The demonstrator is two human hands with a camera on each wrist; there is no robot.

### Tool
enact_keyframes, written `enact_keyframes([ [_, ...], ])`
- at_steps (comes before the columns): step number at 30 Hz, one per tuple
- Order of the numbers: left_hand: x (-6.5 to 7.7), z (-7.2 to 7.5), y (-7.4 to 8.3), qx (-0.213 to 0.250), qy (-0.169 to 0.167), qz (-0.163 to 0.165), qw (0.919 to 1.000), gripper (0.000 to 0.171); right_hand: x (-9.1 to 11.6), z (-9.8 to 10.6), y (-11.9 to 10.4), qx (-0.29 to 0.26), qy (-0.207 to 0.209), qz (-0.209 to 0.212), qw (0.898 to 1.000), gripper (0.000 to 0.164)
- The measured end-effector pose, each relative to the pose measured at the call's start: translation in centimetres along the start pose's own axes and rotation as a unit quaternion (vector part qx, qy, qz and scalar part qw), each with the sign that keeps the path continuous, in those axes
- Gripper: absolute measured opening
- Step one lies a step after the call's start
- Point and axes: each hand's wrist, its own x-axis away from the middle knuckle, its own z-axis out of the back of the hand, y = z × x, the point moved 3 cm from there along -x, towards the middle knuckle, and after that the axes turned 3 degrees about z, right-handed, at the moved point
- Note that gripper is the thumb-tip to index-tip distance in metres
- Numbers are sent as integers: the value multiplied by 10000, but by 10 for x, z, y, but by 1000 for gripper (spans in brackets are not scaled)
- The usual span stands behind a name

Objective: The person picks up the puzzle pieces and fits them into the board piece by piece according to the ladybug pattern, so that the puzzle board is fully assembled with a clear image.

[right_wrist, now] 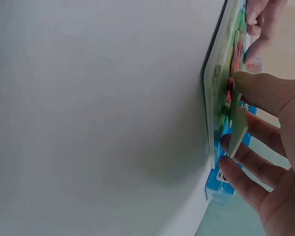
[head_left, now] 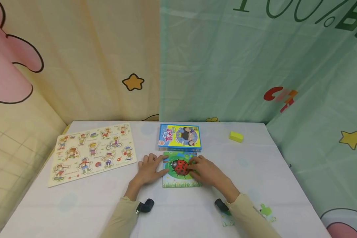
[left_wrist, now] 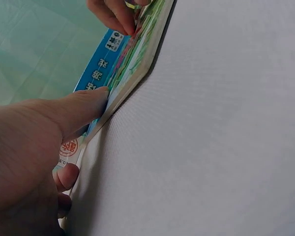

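Note:
A ladybug puzzle (head_left: 178,182) lies flat on the table, its green border with grass showing along the near edge. My left hand (head_left: 148,170) is at the puzzle's left side, thumb and index finger extended and touching its edge. Over the puzzle's right part, my right hand (head_left: 207,170) pinches a thin green puzzle piece (right_wrist: 239,129) between thumb and fingers. In the right wrist view that piece is tilted up from the board. Part of the puzzle's right side is hidden under the right hand.
A blue-and-yellow card box (head_left: 179,137) stands just behind the puzzle. A wooden peg board with sports figures (head_left: 92,153) lies at the left. A yellow block (head_left: 236,137) sits at the back right. Loose puzzle pieces (head_left: 266,210) lie by the right forearm, partly covered.

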Motion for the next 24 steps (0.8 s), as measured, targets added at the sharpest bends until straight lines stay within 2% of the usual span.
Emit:
enact_keyframes([
  [6,-1,-2,1,18,13,-52,10000,57,0,0,1,-176,-67,-179,9997,24],
  [11,-1,-2,2,6,20,-59,10000,57,1,1,2,-390,-109,-203,9990,25],
  [24,1,1,1,44,22,-38,10000,57,-4,2,-1,-516,-77,-174,9985,23],
])
